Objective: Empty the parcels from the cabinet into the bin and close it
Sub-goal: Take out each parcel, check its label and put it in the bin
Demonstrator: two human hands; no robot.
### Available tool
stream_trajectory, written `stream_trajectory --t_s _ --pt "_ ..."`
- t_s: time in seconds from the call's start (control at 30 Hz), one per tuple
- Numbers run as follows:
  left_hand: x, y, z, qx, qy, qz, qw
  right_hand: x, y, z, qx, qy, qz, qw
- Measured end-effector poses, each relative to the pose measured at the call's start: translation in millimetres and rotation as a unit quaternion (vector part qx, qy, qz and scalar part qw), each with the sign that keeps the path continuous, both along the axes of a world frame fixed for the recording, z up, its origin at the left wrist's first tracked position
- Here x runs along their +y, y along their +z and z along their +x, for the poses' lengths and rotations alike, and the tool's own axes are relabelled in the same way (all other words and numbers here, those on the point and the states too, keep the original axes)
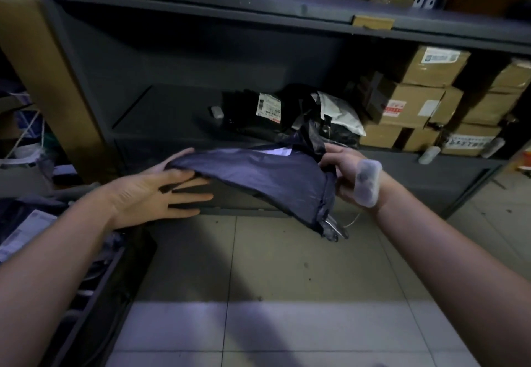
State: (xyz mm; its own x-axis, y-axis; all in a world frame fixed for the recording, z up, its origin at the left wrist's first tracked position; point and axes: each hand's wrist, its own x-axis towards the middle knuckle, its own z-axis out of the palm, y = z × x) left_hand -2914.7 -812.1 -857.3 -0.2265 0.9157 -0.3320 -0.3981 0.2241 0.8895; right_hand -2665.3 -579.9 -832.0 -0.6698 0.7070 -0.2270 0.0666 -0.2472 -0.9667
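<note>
Dim storeroom with a tiled floor. On the grey cabinet shelf lie a black parcel with a white label, a white bag and stacked cardboard boxes to the right. At lower left, the bin holds labelled bags. In front of the shelf hangs a limp, creased blue parcel. The right hand grips its bunched right end, and the left hand, fingers straight, touches its left corner.
</note>
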Motion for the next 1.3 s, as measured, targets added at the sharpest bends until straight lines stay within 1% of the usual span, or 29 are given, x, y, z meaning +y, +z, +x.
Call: stream_trajectory --t_s 0.07,0.13,0.23,0.3,0.37,0.47,0.57,0.7,0.8,0.93,1.0,1.07,1.17,1.23,1.3 --pt "-3.7 1.4 0.0 -0.040 0.002 0.043 0.998 -0.7 -2.6 2.6 -0.010 -0.003 -0.001 1.000" --pt "-3.5 6.0 5.2 -0.046 0.061 0.045 0.996 -2.1 -8.9 6.4 -0.022 0.000 0.003 1.000" --pt "7.4 2.7 11.6 0.005 0.096 -0.025 0.995 -6.7 -25.7 9.9 -0.037 0.004 -0.001 0.999" --pt "14.7 -6.5 15.6 0.066 0.111 -0.082 0.988 -14.3 -35.5 11.7 -0.060 0.016 0.004 0.998" --pt "18.9 -14.1 18.3 0.131 0.130 -0.110 0.977 -22.5 -44.3 15.1 -0.104 0.026 0.012 0.994" --pt "21.9 -12.0 24.8 0.178 0.140 -0.097 0.969 -33.1 -56.4 22.4 -0.168 0.042 0.012 0.985" --pt "25.8 -7.3 29.6 0.220 0.126 -0.073 0.964 -39.2 -62.2 27.5 -0.189 0.081 0.015 0.978" --pt "29.7 -0.9 41.1 0.265 0.089 -0.036 0.959 -40.9 -61.7 31.1 -0.223 0.145 0.066 0.962" --pt "32.3 5.5 50.0 0.295 0.064 -0.009 0.953 -41.5 -59.0 30.6 -0.208 0.142 0.111 0.961" --pt "33.7 12.8 55.2 0.319 0.043 0.011 0.947 -43.3 -56.3 28.9 -0.147 0.096 0.138 0.975" --pt "33.3 15.8 56.6 0.323 0.064 0.020 0.944 -45.2 -56.7 26.5 -0.131 0.070 0.142 0.979" --pt "32.5 16.0 55.6 0.336 0.112 0.019 0.935 -49.4 -55.4 23.9 -0.118 0.044 0.137 0.983" --pt "31.4 8.4 47.6 0.339 0.178 -0.035 0.923 -54.0 -54.3 21.9 -0.105 0.022 0.131 0.986" --pt "29.0 2.8 44.1 0.304 0.201 -0.095 0.926 -54.5 -52.3 22.0 -0.100 0.010 0.126 0.987" --pt "25.3 -1.1 44.9 0.267 0.198 -0.154 0.931 -54.0 -48.5 22.1 -0.086 -0.015 0.110 0.990"
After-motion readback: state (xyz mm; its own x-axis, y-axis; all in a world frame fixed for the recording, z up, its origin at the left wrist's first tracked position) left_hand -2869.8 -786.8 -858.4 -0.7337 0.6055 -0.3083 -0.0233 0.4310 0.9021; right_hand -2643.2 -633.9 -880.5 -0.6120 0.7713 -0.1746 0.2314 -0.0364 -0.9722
